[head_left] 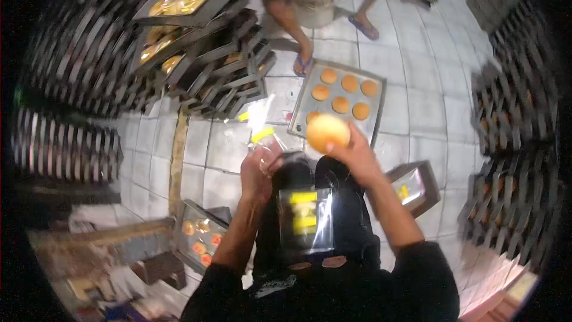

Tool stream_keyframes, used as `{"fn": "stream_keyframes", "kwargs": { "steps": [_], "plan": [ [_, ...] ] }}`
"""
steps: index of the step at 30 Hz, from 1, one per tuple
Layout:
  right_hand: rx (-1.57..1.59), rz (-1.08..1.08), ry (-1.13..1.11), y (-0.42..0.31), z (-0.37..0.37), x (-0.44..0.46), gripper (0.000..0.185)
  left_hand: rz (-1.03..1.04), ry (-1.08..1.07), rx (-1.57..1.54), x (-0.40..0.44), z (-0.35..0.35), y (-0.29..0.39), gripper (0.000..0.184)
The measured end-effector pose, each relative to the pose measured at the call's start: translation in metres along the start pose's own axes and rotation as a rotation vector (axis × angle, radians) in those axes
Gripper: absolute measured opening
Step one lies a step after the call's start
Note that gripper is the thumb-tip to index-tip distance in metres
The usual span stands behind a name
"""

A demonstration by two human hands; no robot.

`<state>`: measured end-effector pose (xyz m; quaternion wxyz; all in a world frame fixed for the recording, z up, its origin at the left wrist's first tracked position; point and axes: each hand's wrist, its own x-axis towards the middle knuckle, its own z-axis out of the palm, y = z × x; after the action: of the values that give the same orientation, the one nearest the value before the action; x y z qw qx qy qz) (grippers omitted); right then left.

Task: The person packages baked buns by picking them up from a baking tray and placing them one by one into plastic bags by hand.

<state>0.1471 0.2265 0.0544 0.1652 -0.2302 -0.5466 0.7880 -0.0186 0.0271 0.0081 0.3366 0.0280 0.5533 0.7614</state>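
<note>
A round golden bun [328, 133] is gripped in my right hand [356, 158], raised above the near edge of a metal baking tray [304, 104]. Several similar buns [340, 105] lie on that tray on the floor. My left hand [260, 167] is closed on a clear plastic bag [263, 137] with a yellow printed band, partly blurred by motion. Across my lap lies a stack of clear plastic bags [305, 217] with yellow labels.
Stacked dark trays [202, 18] with breads rise at the left, and more tray stacks [506, 113] line the right. A box [420, 185] holding a bag stands by my right arm. Behind my left elbow sits a tray of packed breads [199, 241]. Another person [292, 18] sits ahead.
</note>
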Motion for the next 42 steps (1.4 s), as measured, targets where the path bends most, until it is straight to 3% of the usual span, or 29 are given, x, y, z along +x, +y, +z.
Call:
{"fn": "stream_keyframes", "kwargs": {
  "steps": [1, 3, 5, 8, 10, 12, 13, 15, 17, 19, 20, 25, 28, 31, 33, 35, 36, 39, 40, 42],
  "plan": [
    [-0.226, -0.021, 0.04, -0.008, 0.027, -0.031, 0.053, -0.046, -0.006, -0.023, -0.001, 0.002, 0.004, 0.034],
    [-0.767, -0.709, -0.062, -0.003, 0.057, -0.07, 0.048, -0.216, 0.033, -0.13, -0.007, 0.014, 0.011, 0.034],
    [-1.019, -0.863, -0.048, 0.008, 0.065, -0.085, 0.051, -0.211, -0.071, -0.186, -0.02, 0.026, 0.006, 0.032],
    [-1.037, -0.84, 0.227, 0.014, 0.067, -0.091, 0.048, -0.254, -0.147, -0.279, -0.055, 0.047, 0.013, 0.038],
    [-1.102, -0.925, 0.164, -0.002, 0.082, -0.1, 0.048, -0.328, -0.207, -0.355, -0.086, 0.051, 0.039, 0.04],
    [-1.153, -0.914, 0.165, -0.003, 0.097, -0.104, 0.049, -0.4, -0.248, -0.445, -0.101, 0.043, 0.042, 0.042],
    [-1.165, -0.89, 0.105, 0.002, 0.106, -0.104, 0.049, -0.318, -0.249, -0.457, -0.097, 0.035, 0.039, 0.04],
    [-1.108, -0.756, -0.103, 0.024, 0.127, -0.107, 0.049, -0.388, -0.185, -0.494, -0.087, 0.006, 0.045, 0.038],
    [-1.197, -0.776, -0.178, 0.047, 0.138, -0.104, 0.052, -0.431, -0.127, -0.576, -0.084, -0.013, 0.033, 0.042],
    [-1.295, -0.781, -0.095, 0.043, 0.138, -0.091, 0.055, -0.141, -0.06, -0.427, -0.108, 0.004, 0.013, 0.049],
    [-1.275, -0.815, -0.069, 0.035, 0.133, -0.089, 0.059, -0.141, -0.052, -0.43, -0.109, 0.001, 0.013, 0.049],
    [-1.296, -0.75, -0.183, 0.017, 0.135, -0.078, 0.053, -0.087, -0.355, -0.634, -0.088, 0.001, 0.041, 0.045],
    [-1.408, -0.54, -0.167, 0.008, 0.137, -0.065, 0.048, 0.151, -0.021, -0.449, -0.085, 0.044, 0.021, 0.043],
    [-1.157, -0.835, -0.211, -0.017, 0.134, -0.068, 0.033, 0.0, -0.083, -0.626, -0.072, 0.037, 0.029, 0.052],
    [-1.134, -0.877, -0.23, -0.024, 0.134, -0.078, 0.025, -0.112, -0.056, -0.693, -0.069, 0.029, 0.041, 0.059],
    [-0.886, -0.413, -0.428, -0.016, 0.131, -0.087, 0.023, -0.208, -0.169, -0.853, -0.063, 0.022, 0.036, 0.066],
    [-0.884, -0.392, -0.433, -0.018, 0.133, -0.096, 0.023, -0.258, -0.21, -0.821, -0.053, 0.018, 0.025, 0.075],
    [-0.471, 0.03, -0.739, -0.039, 0.145, -0.114, 0.017, -0.211, -0.188, -0.701, -0.04, 0.009, 0.021, 0.073],
    [-0.227, 0.072, -1.027, -0.031, 0.133, -0.124, 0.022, -0.194, -0.15, -0.606, -0.041, 0.002, 0.026, 0.071],
    [-0.204, 0.015, -0.93, -0.021, 0.123, -0.13, 0.02, -0.157, -0.099, -0.63, -0.045, -0.024, 0.036, 0.068]
  ]
}}
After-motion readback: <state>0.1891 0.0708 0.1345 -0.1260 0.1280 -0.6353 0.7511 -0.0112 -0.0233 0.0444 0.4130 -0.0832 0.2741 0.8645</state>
